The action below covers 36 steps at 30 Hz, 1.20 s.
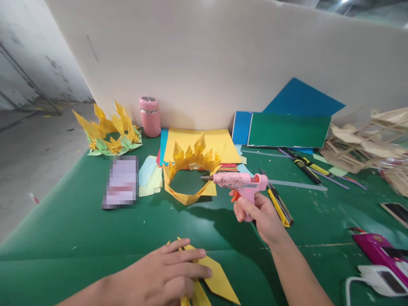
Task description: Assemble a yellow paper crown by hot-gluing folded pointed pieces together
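My right hand [258, 214] grips a pink hot glue gun [240, 183] by its handle, with the nozzle pointing left toward a yellow folded-paper crown ring [188, 170] on the green table. My left hand [165, 274] lies low in view, fingers curled over a yellow folded paper piece [218, 278] near the front edge. The glue gun's tip hovers just beside the ring's right side.
A pink cup [149, 116], a stack of coloured paper [199, 144], a yellow-green paper crown [110, 131] and blue and green card sheets [288, 129] stand at the back. Utility knives [280, 206], a ruler [296, 185], wooden sticks [366, 142] and a magenta device [379, 250] lie right.
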{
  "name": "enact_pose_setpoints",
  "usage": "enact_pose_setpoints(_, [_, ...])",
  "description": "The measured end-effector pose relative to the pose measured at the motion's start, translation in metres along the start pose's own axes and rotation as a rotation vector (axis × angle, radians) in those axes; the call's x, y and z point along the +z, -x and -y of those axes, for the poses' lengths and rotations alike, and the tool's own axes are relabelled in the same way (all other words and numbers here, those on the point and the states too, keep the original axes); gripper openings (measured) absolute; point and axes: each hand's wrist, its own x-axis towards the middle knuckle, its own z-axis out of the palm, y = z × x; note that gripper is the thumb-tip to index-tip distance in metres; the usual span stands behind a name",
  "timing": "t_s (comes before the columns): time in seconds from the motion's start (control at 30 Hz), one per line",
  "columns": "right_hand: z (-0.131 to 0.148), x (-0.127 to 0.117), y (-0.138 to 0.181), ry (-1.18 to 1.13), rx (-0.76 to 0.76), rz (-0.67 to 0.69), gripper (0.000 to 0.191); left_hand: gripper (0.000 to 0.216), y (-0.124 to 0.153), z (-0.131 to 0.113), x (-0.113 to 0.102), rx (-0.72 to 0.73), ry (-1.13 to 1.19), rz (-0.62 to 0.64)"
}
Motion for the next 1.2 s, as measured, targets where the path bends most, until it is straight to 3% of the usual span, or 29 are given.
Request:
enact_pose_setpoints(0.03, [0.0, 0.0, 0.0, 0.005, 0.0, 0.007, 0.033, 0.025, -0.001, 0.004, 0.005, -0.018, -0.038, 0.049])
enact_pose_setpoints(0.13, [0.0, -0.001, 0.001, 0.001, -0.013, 0.009, 0.032, 0.028, -0.01, 0.022, 0.014, -0.07, -0.141, 0.038])
enact_pose_setpoints(0.27, [-0.001, 0.0, 0.001, -0.026, -0.022, 0.002, 0.032, 0.021, -0.021, 0.04, 0.013, -0.123, -0.289, -0.08])
enact_pose_setpoints(0.4, [-0.002, -0.001, 0.001, -0.03, -0.017, -0.003, 0.032, 0.022, -0.027, 0.028, 0.015, -0.092, -0.318, -0.261])
enact_pose_setpoints(0.43, [-0.002, -0.001, 0.001, -0.03, -0.018, -0.002, 0.032, 0.022, -0.027, 0.024, 0.017, -0.02, -0.283, -0.256])
enact_pose_setpoints(0.5, [-0.002, 0.0, 0.001, -0.025, -0.022, -0.002, 0.032, 0.021, -0.029, 0.018, 0.021, 0.088, -0.232, -0.103])
enact_pose_setpoints(0.6, [-0.002, 0.001, 0.001, -0.009, -0.022, 0.0, 0.032, 0.02, -0.031, 0.022, 0.026, 0.012, -0.225, -0.061])
enact_pose_setpoints(0.8, [0.0, 0.004, 0.001, -0.018, 0.011, 0.016, 0.034, 0.024, -0.033, 0.037, 0.018, -0.31, -0.054, -0.39])
enact_pose_setpoints(0.93, [-0.001, 0.005, 0.002, -0.033, 0.033, 0.011, 0.036, 0.012, -0.036, 0.033, 0.009, -0.555, 0.303, -0.678])
enact_pose_setpoints(1.03, [-0.003, 0.005, 0.003, -0.028, 0.059, 0.039, 0.037, 0.02, -0.039, 0.028, 0.003, -0.768, 0.651, -0.825])
enact_pose_setpoints(1.2, [-0.007, 0.007, 0.007, 0.081, 0.083, 0.111, 0.038, 0.034, -0.041, 0.02, -0.006, -0.79, 0.895, -1.01])
